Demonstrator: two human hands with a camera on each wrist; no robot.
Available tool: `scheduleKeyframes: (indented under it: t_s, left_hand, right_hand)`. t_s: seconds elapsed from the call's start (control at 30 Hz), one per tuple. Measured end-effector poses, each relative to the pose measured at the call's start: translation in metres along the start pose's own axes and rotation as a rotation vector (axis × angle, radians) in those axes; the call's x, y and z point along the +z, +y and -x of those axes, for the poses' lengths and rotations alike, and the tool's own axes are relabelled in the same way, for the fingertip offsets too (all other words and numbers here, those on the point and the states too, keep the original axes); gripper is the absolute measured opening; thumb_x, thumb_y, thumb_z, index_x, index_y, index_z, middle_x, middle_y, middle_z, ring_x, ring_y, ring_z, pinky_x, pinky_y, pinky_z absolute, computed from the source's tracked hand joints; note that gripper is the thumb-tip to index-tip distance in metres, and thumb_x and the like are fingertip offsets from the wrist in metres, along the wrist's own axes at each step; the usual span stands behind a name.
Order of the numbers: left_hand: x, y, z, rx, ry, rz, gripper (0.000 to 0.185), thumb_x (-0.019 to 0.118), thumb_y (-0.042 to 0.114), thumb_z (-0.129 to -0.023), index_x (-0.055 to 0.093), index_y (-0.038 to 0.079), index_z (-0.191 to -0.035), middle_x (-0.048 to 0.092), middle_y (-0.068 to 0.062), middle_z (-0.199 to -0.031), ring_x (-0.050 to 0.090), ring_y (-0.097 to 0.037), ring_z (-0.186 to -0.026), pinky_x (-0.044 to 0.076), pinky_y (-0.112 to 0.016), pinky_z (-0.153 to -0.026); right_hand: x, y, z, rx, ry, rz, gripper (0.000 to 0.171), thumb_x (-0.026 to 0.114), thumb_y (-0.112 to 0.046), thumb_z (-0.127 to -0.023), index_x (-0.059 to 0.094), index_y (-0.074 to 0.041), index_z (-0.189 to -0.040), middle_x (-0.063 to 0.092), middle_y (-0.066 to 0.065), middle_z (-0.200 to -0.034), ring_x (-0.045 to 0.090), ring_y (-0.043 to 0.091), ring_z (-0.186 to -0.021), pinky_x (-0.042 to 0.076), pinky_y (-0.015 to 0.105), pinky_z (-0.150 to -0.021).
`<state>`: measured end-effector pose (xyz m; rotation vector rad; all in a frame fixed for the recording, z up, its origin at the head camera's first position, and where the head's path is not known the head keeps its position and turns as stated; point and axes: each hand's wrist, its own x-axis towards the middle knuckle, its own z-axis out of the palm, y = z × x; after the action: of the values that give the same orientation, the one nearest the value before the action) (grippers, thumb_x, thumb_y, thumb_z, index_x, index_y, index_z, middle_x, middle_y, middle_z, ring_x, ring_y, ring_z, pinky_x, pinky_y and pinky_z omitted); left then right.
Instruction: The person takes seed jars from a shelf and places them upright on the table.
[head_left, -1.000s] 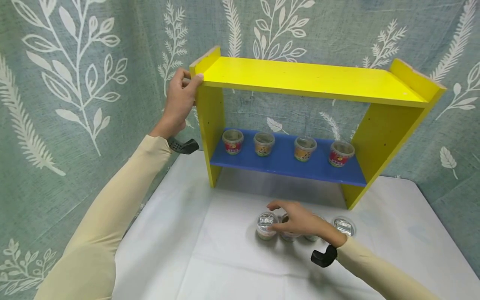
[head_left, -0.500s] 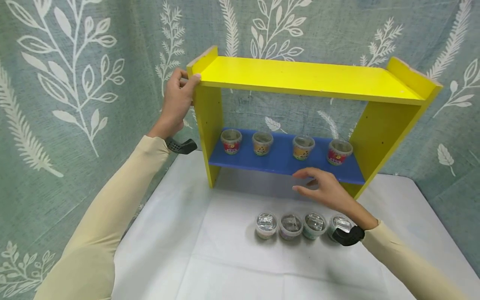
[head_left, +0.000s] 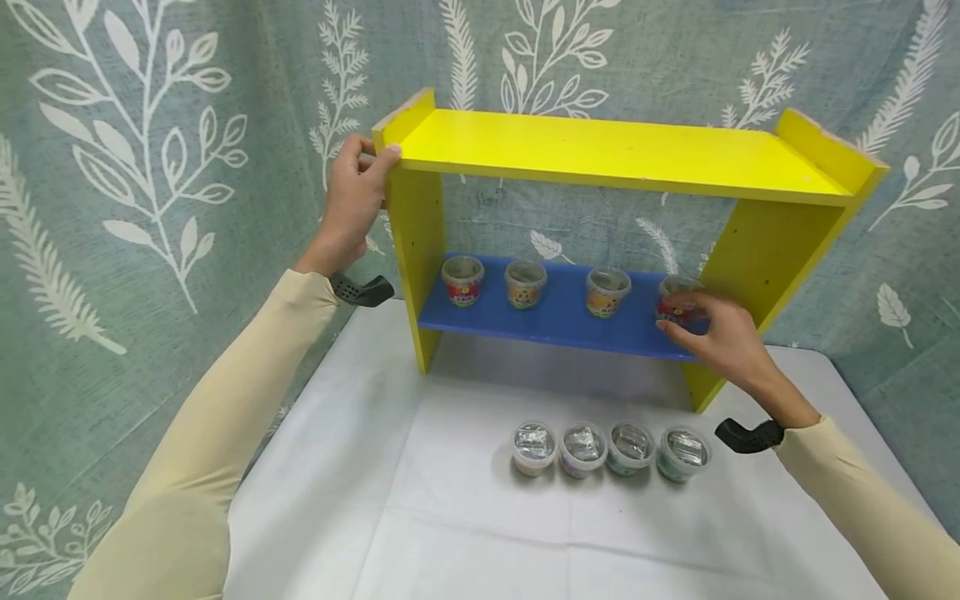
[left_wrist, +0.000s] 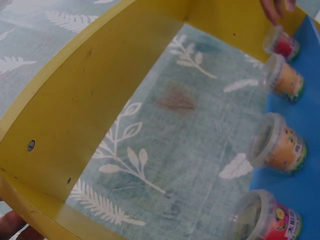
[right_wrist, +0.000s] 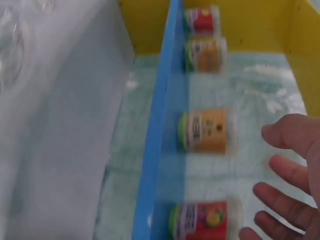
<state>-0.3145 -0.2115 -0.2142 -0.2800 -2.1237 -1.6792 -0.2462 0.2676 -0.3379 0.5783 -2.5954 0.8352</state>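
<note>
At the upper left corner of a yellow shelf unit [head_left: 626, 154], my left hand [head_left: 352, 196] grips the side panel, thumb on the front edge and fingers behind. My right hand [head_left: 716, 337] is at the rightmost red-labelled cup [head_left: 670, 312] on the blue shelf board [head_left: 540, 329]. In the right wrist view its fingers are spread beside that red-labelled cup [right_wrist: 205, 220], not closed round it. Along the same board stand two orange-labelled cups [head_left: 523, 287] and another red-labelled cup [head_left: 462, 286] at the left end. All these are clear plastic tubs.
Several lidded tubs [head_left: 534, 446] with silvery tops stand in a row on the white-covered table [head_left: 450, 517], in front of the shelf unit. A green leaf-patterned curtain [head_left: 247, 100] hangs behind and to the left.
My right hand has moved from the row of lidded tubs on the table up and right to the rightmost cup on the shelf. My left hand has stayed on the shelf unit.
</note>
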Motion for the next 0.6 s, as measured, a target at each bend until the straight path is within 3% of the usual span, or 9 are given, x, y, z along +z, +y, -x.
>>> scheduleKeyframes:
  t_s: [0.17,0.27,0.5,0.6]
  left_hand:
    - [-0.002,0.001,0.001,0.008,0.003,0.002,0.031,0.059,0.046,-0.103,0.052,0.018,-0.114,0.056,-0.006,-0.105,0.058,-0.023,-0.093,0.046,-0.036,-0.078]
    - [-0.003,0.0,0.001,0.003,0.003,0.002,0.031,0.059,0.046,-0.103,0.052,0.019,-0.114,0.056,-0.005,-0.105,0.058,-0.023,-0.093,0.046,-0.036,-0.078]
    - [-0.001,-0.001,-0.001,0.001,0.005,0.011,0.03,0.059,0.045,-0.103,0.052,0.019,-0.114,0.057,-0.006,-0.106,0.059,-0.024,-0.093,0.046,-0.036,-0.078]
    - [0.0,-0.002,-0.002,0.005,0.001,0.001,0.03,0.059,0.045,-0.103,0.052,0.019,-0.115,0.057,-0.005,-0.106,0.058,-0.024,-0.094,0.046,-0.036,-0.078]
  right_hand:
    - [-0.009,0.017,-0.008,-0.009,0.043,0.044,0.037,0.077,-0.019,-0.092,0.07,0.002,-0.122,0.067,0.023,-0.124,0.06,0.043,-0.114,0.044,0.063,-0.095]
    - [-0.012,0.022,-0.013,0.023,0.02,0.054,0.042,0.077,-0.021,-0.093,0.066,0.004,-0.125,0.063,0.025,-0.127,0.056,0.045,-0.119,0.041,0.064,-0.098]
    - [-0.012,0.025,-0.02,0.197,-0.079,0.048,0.067,0.073,-0.037,-0.096,0.05,0.005,-0.143,0.044,0.03,-0.148,0.037,0.049,-0.137,0.031,0.067,-0.108]
    - [-0.01,0.028,-0.023,0.248,-0.092,0.043,0.076,0.071,-0.042,-0.097,0.044,0.006,-0.148,0.041,0.031,-0.15,0.039,0.051,-0.135,0.034,0.069,-0.106]
